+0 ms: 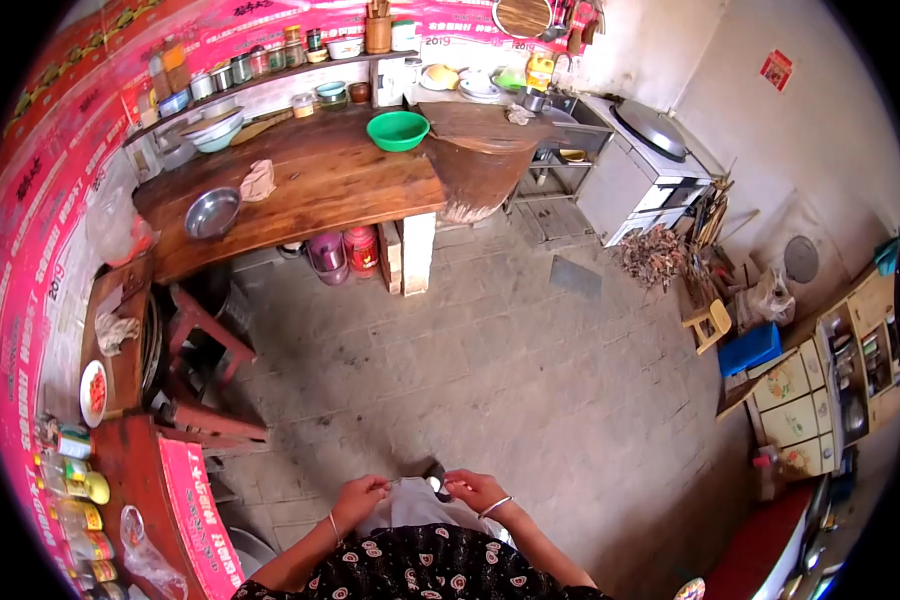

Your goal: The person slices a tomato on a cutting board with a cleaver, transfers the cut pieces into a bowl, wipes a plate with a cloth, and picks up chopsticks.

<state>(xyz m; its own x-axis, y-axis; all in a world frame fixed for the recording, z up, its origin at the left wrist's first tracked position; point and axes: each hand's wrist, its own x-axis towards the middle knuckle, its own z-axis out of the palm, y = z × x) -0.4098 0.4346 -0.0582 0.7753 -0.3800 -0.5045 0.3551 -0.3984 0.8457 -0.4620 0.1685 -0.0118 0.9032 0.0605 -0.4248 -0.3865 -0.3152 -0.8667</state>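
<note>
My left hand is low in the middle of the view, its fingers pinched together at the left edge of a pale grey cloth. On the other side, my right hand is closed in a similar pinch at the cloth's right edge. The cloth spreads between the two hands, in front of my dark patterned top. Bracelets show on both wrists. Just beyond the cloth, by my right fingertips, a dark shoe partly shows on the floor.
A wooden counter carries a metal bowl and a green basin. Red stools stand at left, near a plate of red food and several bottles. A stove, firewood and a cabinet line the right.
</note>
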